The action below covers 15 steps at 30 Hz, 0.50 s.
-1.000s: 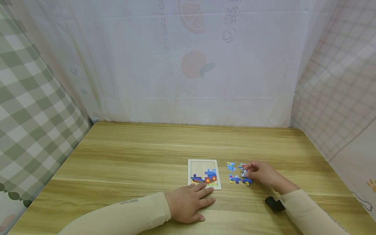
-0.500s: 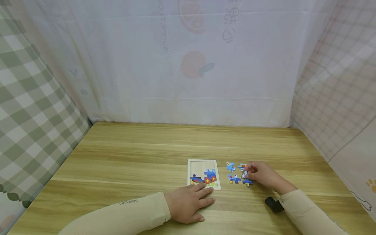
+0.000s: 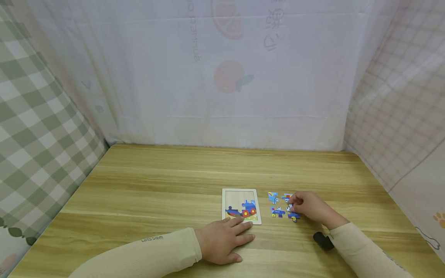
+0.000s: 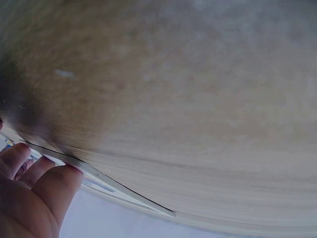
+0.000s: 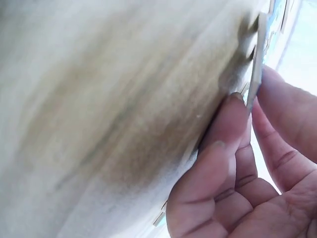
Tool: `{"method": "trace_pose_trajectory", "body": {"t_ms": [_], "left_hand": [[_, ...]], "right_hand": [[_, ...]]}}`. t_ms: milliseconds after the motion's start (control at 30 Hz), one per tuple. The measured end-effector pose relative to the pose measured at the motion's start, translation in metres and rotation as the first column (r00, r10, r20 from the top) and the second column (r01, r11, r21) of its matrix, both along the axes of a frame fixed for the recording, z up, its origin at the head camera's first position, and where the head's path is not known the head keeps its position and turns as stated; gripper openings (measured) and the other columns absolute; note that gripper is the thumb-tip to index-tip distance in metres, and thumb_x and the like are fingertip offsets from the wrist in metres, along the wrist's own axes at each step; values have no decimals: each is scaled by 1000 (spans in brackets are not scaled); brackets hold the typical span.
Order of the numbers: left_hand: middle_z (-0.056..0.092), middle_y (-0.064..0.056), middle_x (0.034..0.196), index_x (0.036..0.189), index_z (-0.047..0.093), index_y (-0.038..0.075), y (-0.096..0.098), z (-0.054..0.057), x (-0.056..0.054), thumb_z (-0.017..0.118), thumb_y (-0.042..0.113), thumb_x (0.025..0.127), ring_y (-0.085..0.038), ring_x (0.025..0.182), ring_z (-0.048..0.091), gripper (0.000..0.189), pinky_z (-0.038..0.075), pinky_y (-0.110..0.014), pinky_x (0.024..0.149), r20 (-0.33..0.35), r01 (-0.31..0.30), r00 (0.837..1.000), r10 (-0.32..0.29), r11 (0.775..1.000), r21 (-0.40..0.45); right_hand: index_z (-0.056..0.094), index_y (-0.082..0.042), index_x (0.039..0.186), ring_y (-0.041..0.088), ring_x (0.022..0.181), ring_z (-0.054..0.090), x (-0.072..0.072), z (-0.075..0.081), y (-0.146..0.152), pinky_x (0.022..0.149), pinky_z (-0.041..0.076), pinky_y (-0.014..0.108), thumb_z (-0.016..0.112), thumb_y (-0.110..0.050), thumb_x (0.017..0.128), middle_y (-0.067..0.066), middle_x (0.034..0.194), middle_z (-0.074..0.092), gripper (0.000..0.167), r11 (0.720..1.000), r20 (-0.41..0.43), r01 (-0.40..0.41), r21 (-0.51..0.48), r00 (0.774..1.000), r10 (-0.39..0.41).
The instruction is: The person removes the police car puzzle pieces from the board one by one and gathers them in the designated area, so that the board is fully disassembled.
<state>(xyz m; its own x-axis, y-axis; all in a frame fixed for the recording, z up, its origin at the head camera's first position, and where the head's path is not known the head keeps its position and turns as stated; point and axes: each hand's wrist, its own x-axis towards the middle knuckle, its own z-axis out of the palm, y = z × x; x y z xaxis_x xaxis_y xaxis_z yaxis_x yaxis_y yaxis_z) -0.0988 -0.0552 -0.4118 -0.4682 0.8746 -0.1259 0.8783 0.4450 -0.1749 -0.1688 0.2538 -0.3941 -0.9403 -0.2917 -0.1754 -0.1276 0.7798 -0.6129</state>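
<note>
A puzzle tray [image 3: 259, 206] with a pale frame lies on the table. Pieces of a blue vehicle with red wheels fill its lower part, and bare wood shows above. Fingers spread, my left hand [image 3: 224, 241] rests on the tray's near edge; in the left wrist view its fingertips [image 4: 67, 176] lie on the rim. To the right of the tray, my right hand [image 3: 311, 206] pinches a blue puzzle piece [image 3: 294, 217] between thumb and finger. The right wrist view shows this puzzle piece [image 5: 255, 69] edge-on, tilted above the table.
Loose puzzle pieces lie near the right hand: a light blue piece [image 3: 273, 197], a piece with red [image 3: 286, 197] and a dark blue piece [image 3: 277, 211]. A black object [image 3: 322, 241] is beside the right sleeve. Cloth walls [image 3: 226, 131] border the wooden table [image 3: 167, 181].
The blue piece at my right hand has shifted slightly right, widening the gap to the piece beside it. My right forearm has moved a little left. The left hand stays put.
</note>
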Motion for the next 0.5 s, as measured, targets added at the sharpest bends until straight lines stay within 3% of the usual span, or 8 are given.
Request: {"method": "trace_pose_trajectory", "body": {"t_ms": [500], "left_hand": [[35, 2, 154, 149, 39, 28, -1, 1, 0, 41, 57, 97, -22, 140, 34, 59, 36, -29, 107, 9, 0, 1000, 0, 1000, 8]], "right_hand": [[65, -3, 87, 16, 71, 47, 0, 1, -3, 63, 40, 30, 70, -3, 85, 1, 75, 55, 5, 999, -27, 8, 52, 1000, -6]]}}
